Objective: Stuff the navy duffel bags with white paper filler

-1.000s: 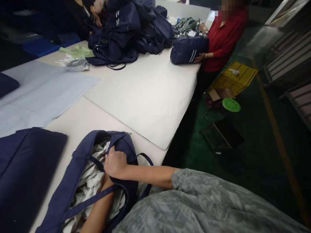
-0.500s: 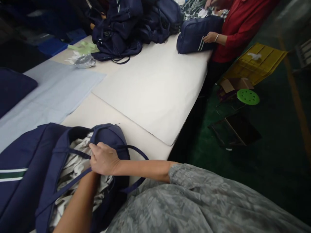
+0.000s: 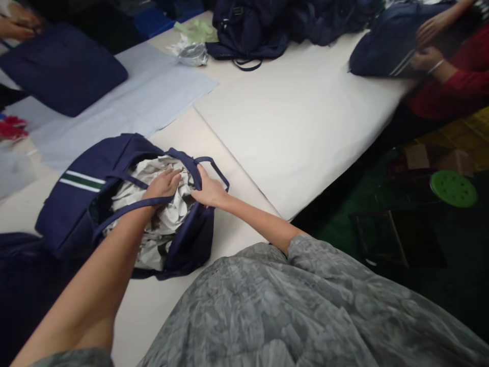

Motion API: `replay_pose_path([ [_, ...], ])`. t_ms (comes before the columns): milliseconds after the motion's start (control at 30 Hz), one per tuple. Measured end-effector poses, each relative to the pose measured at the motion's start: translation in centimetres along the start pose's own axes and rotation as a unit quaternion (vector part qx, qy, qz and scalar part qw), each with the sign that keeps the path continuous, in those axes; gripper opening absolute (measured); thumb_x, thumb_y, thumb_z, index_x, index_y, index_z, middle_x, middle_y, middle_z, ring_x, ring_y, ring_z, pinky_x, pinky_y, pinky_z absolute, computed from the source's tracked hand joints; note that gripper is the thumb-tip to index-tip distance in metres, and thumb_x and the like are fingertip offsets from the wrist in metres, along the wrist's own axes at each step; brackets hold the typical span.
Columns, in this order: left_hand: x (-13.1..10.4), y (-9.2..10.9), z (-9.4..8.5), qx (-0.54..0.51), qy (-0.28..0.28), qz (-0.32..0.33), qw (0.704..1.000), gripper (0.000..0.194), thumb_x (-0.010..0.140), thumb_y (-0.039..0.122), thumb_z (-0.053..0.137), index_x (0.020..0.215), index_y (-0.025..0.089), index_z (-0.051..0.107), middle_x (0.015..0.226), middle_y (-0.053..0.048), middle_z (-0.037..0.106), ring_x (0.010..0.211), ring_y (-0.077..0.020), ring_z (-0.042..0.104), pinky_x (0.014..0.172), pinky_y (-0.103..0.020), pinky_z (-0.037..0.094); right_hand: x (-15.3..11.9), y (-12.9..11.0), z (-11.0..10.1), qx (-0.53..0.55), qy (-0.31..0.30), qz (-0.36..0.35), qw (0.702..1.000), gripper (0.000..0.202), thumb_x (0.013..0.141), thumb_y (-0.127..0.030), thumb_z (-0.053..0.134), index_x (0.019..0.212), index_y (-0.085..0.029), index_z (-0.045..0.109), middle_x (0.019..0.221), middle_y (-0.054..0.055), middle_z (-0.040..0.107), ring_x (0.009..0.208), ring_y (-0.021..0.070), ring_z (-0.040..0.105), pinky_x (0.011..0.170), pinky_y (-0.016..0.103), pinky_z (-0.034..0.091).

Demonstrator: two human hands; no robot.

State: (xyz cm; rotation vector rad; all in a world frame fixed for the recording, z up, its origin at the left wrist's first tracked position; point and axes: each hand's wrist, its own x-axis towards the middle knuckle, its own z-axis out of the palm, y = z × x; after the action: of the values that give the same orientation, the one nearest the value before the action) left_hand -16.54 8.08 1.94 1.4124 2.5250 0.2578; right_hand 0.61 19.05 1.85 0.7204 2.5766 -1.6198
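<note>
Head cam: L hand (image 3: 163,184), fingers extended, on crumpled wht paper (image 3: 179,210) in rounded navy fabric bag (image 3: 82,209), R hand (image 3: 209,190) gripping its rim (image 3: 187,159); dk bundle (image 3: 23,290) lower L cut off.

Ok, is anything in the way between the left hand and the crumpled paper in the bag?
Nothing visible: the left hand lies on the crumpled paper. A strap crosses over its wrist, and the right hand grips the navy bag by its rim.
</note>
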Motion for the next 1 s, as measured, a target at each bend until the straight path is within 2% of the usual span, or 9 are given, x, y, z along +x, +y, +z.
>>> replay_pose_path([
  [100, -5.1, -1.2, -2.5, -0.015, -0.019, -0.009, 1.0, 0.057, 0.101, 0.043, 0.028, 0.135, 0.004, 0.051, 0.144, -0.013, 0.05, 0.136, -0.026, 0.042, 0.112, -0.044, 0.032, -0.8, -0.1, -0.9, 0.012, -0.017, -0.082, 0.996, 0.075, 0.094, -0.05, 0.049, 0.155, -0.019, 0.017, 0.095, 0.004, 0.067, 0.079, 0.0165, 0.066, 0.086, 0.03, 0.052],
  [200, -12.4, -1.8, -3.8, 0.002, 0.038, 0.038, 0.999, 0.06, 0.099, 0.046, 0.03, 0.14, 0.004, 0.046, 0.152, -0.015, 0.04, 0.141, -0.0291, 0.035, 0.114, -0.049, 0.028, -2.9, -0.5, -1.7, -0.094, 0.018, -0.231, 0.968, 0.058, 0.096, -0.048, 0.049, 0.147, -0.021, 0.041, 0.127, 0.01, 0.055, 0.114, 0.0195, 0.057, 0.102, 0.033, 0.042],
  [300, -20.0, -1.5, -3.6, 0.023, 0.097, 0.032, 0.995, 0.054, 0.097, 0.049, 0.036, 0.129, 0.01, 0.057, 0.152, -0.014, 0.04, 0.14, -0.0298, 0.037, 0.114, -0.05, 0.032, -4.4, -1.6, -1.9, -0.208, -0.066, -0.39, 0.895, 0.049, 0.095, -0.05, 0.051, 0.134, -0.022, 0.057, 0.143, 0.009, 0.043, 0.137, 0.0247, 0.034, 0.114, 0.039, 0.028],
  [400, -25.8, -0.1, -2.5, -0.015, 0.141, -0.042, 0.989, 0.04, 0.096, 0.048, 0.043, 0.114, 0.02, 0.065, 0.137, -0.007, 0.057, 0.127, -0.0223, 0.053, 0.11, -0.043, 0.04, -4.7, -3.6, -0.8, -0.287, -0.183, -0.474, 0.812, 0.046, 0.094, -0.046, 0.055, 0.132, -0.021, 0.057, 0.141, 0.01, 0.047, 0.136, 0.0267, 0.033, 0.114, 0.043, 0.024],
  [533, -29.4, 3.2, -0.5, -0.025, 0.141, -0.098, 0.985, 0.037, 0.094, 0.043, 0.049, 0.12, 0.02, 0.061, 0.125, -0.011, 0.063, 0.119, -0.0256, 0.057, 0.105, -0.043, 0.044, -4.3, -6.5, 1.8, -0.386, -0.218, -0.453, 0.773, 0.045, 0.084, -0.034, 0.071, 0.12, -0.01, 0.062, 0.12, 0.016, 0.056, 0.117, 0.0315, 0.047, 0.102, 0.045, 0.034],
  [733, -29.5, 6.2, 3.4, 0.116, 0.133, -0.113, 0.978, 0.043, 0.087, 0.023, 0.058, 0.13, 0.021, 0.058, 0.139, -0.019, 0.051, 0.123, -0.0342, 0.052, 0.099, -0.05, 0.041, -4.6, -7.0, 2.8, -0.47, -0.289, -0.442, 0.707, 0.027, 0.081, -0.025, 0.07, 0.106, -0.015, 0.067, 0.12, 0.013, 0.056, 0.099, 0.0265, 0.056, 0.086, 0.037, 0.04],
  [833, -28.8, 4.0, 4.7, 0.12, 0.185, -0.095, 0.971, 0.038, 0.091, 0.008, 0.039, 0.107, 0.022, 0.07, 0.129, -0.013, 0.06, 0.111, -0.0257, 0.058, 0.096, -0.042, 0.043, -5.4, -5.7, 3.0, -0.426, -0.322, -0.426, 0.731, 0.014, 0.082, -0.013, 0.059, 0.094, -0.013, 0.068, 0.104, 0.01, 0.062, 0.09, 0.0205, 0.058, 0.078, 0.03, 0.04],
  [933, -28.3, 0.3, 3.9, 0.051, 0.207, -0.1, 0.972, 0.036, 0.09, 0.01, 0.038, 0.088, 0.022, 0.072, 0.114, -0.009, 0.066, 0.097, -0.0236, 0.06, 0.087, -0.039, 0.046, -7.3, -5.5, 5.3, -0.297, -0.311, -0.346, 0.834, 0.009, 0.076, -0.013, 0.065, 0.084, -0.014, 0.068, 0.085, 0.003, 0.063, 0.081, 0.0158, 0.057, 0.073, 0.025, 0.04],
  [1000, -28.8, -1.3, 2.5, -0.009, 0.226, -0.103, 0.969, 0.033, 0.087, 0.009, 0.039, 0.08, 0.021, 0.069, 0.11, -0.007, 0.065, 0.098, -0.0226, 0.059, 0.09, -0.038, 0.047, -9.2, -6.1, 8.6, -0.178, -0.289, -0.217, 0.915, 0.008, 0.073, -0.017, 0.069, 0.08, -0.014, 0.067, 0.074, -0.001, 0.06, 0.071, 0.0127, 0.055, 0.066, 0.022, 0.04],
])
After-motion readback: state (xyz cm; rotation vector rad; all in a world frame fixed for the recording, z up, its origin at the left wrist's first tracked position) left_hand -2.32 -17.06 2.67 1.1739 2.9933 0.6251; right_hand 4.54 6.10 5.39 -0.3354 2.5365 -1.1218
